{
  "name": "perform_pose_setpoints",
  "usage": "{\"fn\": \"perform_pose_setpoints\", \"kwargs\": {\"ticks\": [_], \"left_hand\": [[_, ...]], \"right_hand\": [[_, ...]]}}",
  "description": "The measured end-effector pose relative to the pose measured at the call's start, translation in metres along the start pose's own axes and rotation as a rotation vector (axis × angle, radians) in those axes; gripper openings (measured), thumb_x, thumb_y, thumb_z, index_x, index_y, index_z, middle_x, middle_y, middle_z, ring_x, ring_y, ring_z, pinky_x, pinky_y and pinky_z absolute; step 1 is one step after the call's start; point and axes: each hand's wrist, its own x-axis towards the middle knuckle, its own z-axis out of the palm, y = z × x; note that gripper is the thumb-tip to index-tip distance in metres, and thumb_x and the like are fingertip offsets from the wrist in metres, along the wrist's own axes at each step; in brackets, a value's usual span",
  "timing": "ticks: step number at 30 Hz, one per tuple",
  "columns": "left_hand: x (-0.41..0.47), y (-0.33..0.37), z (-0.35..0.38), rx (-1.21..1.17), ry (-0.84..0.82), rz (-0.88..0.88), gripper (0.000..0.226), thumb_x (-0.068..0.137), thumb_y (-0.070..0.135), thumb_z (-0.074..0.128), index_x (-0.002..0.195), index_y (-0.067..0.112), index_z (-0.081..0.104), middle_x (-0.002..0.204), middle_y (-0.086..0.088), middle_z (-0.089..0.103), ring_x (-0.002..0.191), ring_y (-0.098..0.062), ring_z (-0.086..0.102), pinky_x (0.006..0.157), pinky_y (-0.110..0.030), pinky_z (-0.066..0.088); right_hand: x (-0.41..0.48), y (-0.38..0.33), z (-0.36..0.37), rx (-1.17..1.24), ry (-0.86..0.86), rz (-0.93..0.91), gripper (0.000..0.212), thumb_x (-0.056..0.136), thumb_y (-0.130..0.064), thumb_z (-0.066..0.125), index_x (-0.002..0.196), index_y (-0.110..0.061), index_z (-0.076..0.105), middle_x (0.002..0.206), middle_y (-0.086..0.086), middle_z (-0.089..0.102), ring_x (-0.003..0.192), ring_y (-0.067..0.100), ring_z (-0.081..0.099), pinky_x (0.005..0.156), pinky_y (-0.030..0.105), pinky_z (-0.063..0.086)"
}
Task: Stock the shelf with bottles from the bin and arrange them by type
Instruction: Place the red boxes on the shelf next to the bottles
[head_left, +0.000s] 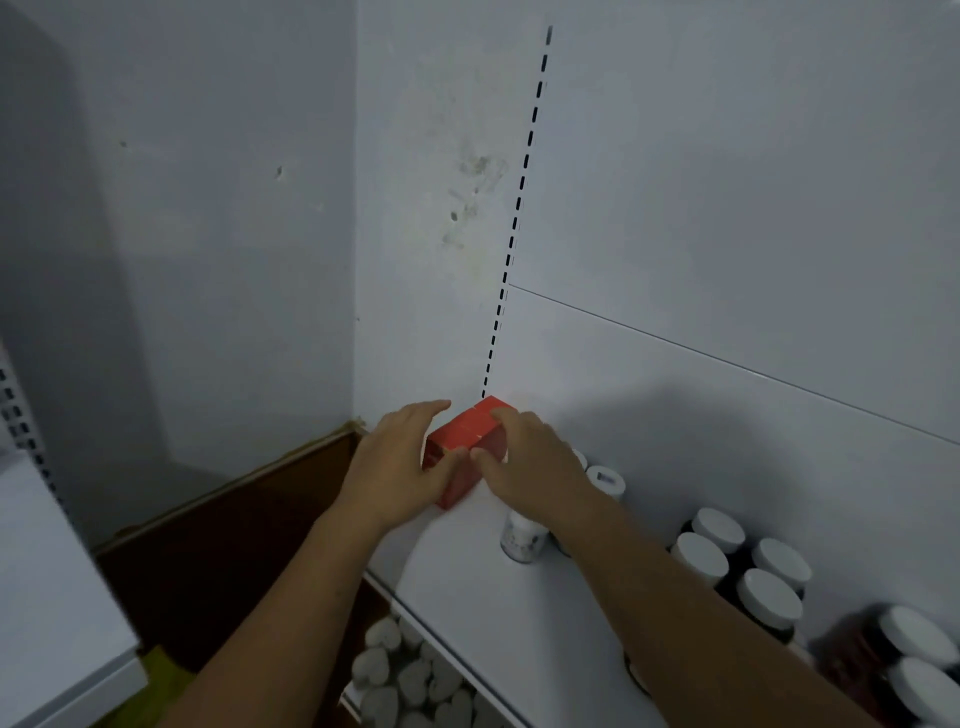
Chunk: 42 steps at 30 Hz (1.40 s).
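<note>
Red boxes (470, 431) stand side by side at the far left end of the white shelf (467, 566), against the back panel. My left hand (400, 465) holds their left side, fingers over the top and thumb at the front. My right hand (524, 460) holds their right side, thumb meeting the left thumb at the front. A small white bottle (522, 538) stands just under my right wrist. White-capped dark bottles (748, 571) stand in rows further right on the same shelf.
A slotted upright (514, 228) runs up the back panel above the boxes. Below the shelf edge, a lower level holds several grey-white caps (405, 675). A brown cardboard box (234, 530) sits to the left, by the wall corner. Another white shelf (47, 597) juts in at far left.
</note>
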Motion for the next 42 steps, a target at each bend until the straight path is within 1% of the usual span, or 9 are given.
{"fn": "perform_pose_setpoints", "kwargs": {"ticks": [4, 10, 15, 23, 26, 30, 34, 38, 42], "left_hand": [[-0.026, 0.017, -0.033, 0.234, 0.021, 0.053, 0.065, 0.097, 0.068, 0.050, 0.153, 0.037, 0.042, 0.154, 0.012, 0.050, 0.142, -0.018, 0.045, 0.116, -0.048, 0.040], [-0.111, 0.047, -0.081, 0.445, 0.031, -0.033, 0.065, 0.097, 0.070, 0.046, 0.154, 0.039, 0.039, 0.156, 0.011, 0.048, 0.143, -0.018, 0.044, 0.116, -0.045, 0.037], [-0.229, 0.077, -0.109, 0.558, 0.107, -0.209, 0.062, 0.098, 0.071, 0.045, 0.150, 0.038, 0.043, 0.146, 0.009, 0.057, 0.133, -0.018, 0.053, 0.107, -0.044, 0.047], [-0.434, 0.112, -0.135, 0.684, 0.119, -0.512, 0.069, 0.092, 0.074, 0.040, 0.148, 0.035, 0.047, 0.141, 0.008, 0.059, 0.128, -0.021, 0.058, 0.099, -0.045, 0.053], [-0.514, 0.114, -0.144, 0.692, 0.138, -0.651, 0.062, 0.096, 0.066, 0.051, 0.149, 0.035, 0.048, 0.143, 0.008, 0.058, 0.129, -0.021, 0.057, 0.098, -0.042, 0.051], [-0.605, 0.104, -0.152, 0.684, 0.131, -0.824, 0.060, 0.100, 0.062, 0.056, 0.152, 0.033, 0.045, 0.148, 0.007, 0.054, 0.132, -0.020, 0.055, 0.102, -0.043, 0.052], [-0.681, 0.076, -0.149, 0.611, 0.132, -0.933, 0.059, 0.099, 0.061, 0.057, 0.150, 0.033, 0.046, 0.146, 0.009, 0.055, 0.127, -0.018, 0.058, 0.100, -0.044, 0.054], [-0.748, 0.028, -0.134, 0.514, 0.106, -1.039, 0.056, 0.100, 0.057, 0.060, 0.147, 0.029, 0.051, 0.140, 0.006, 0.059, 0.126, -0.019, 0.059, 0.098, -0.041, 0.055], [-0.821, -0.032, -0.100, 0.430, 0.033, -1.144, 0.059, 0.095, 0.052, 0.066, 0.148, 0.034, 0.047, 0.142, 0.007, 0.057, 0.130, -0.020, 0.057, 0.102, -0.044, 0.052]], "right_hand": [[-0.027, -0.006, -0.005, -0.102, 0.046, -0.110, 0.060, 0.097, -0.053, 0.060, 0.146, -0.021, 0.047, 0.138, 0.006, 0.058, 0.123, 0.029, 0.055, 0.100, 0.042, 0.044], [-0.084, -0.026, -0.018, -0.080, -0.003, -0.264, 0.056, 0.099, -0.058, 0.052, 0.147, -0.030, 0.043, 0.141, -0.001, 0.056, 0.127, 0.024, 0.052, 0.107, 0.045, 0.042], [-0.163, -0.050, -0.023, 0.005, -0.087, -0.449, 0.062, 0.099, -0.056, 0.053, 0.153, -0.028, 0.040, 0.151, 0.000, 0.050, 0.138, 0.025, 0.046, 0.113, 0.046, 0.037], [-0.301, -0.102, 0.019, 0.133, -0.279, -0.766, 0.063, 0.099, -0.056, 0.055, 0.154, -0.029, 0.038, 0.148, -0.002, 0.050, 0.133, 0.022, 0.047, 0.110, 0.045, 0.041], [-0.348, -0.130, 0.051, 0.136, -0.392, -0.833, 0.065, 0.098, -0.058, 0.054, 0.154, -0.030, 0.036, 0.148, 0.000, 0.049, 0.134, 0.024, 0.046, 0.108, 0.045, 0.040], [-0.403, -0.160, 0.091, 0.140, -0.511, -0.881, 0.067, 0.098, -0.058, 0.056, 0.155, -0.029, 0.036, 0.153, 0.000, 0.046, 0.138, 0.024, 0.044, 0.110, 0.044, 0.041], [-0.449, -0.185, 0.140, 0.134, -0.632, -0.878, 0.069, 0.098, -0.059, 0.056, 0.156, -0.029, 0.035, 0.154, 0.000, 0.045, 0.140, 0.026, 0.044, 0.112, 0.051, 0.042], [-0.493, -0.211, 0.205, 0.114, -0.741, -0.816, 0.070, 0.097, -0.056, 0.059, 0.157, -0.028, 0.035, 0.153, 0.001, 0.045, 0.139, 0.027, 0.045, 0.110, 0.047, 0.044], [-0.545, -0.229, 0.285, 0.126, -0.853, -0.724, 0.066, 0.096, -0.052, 0.062, 0.153, -0.027, 0.039, 0.149, 0.003, 0.049, 0.132, 0.026, 0.052, 0.105, 0.046, 0.049]]}}
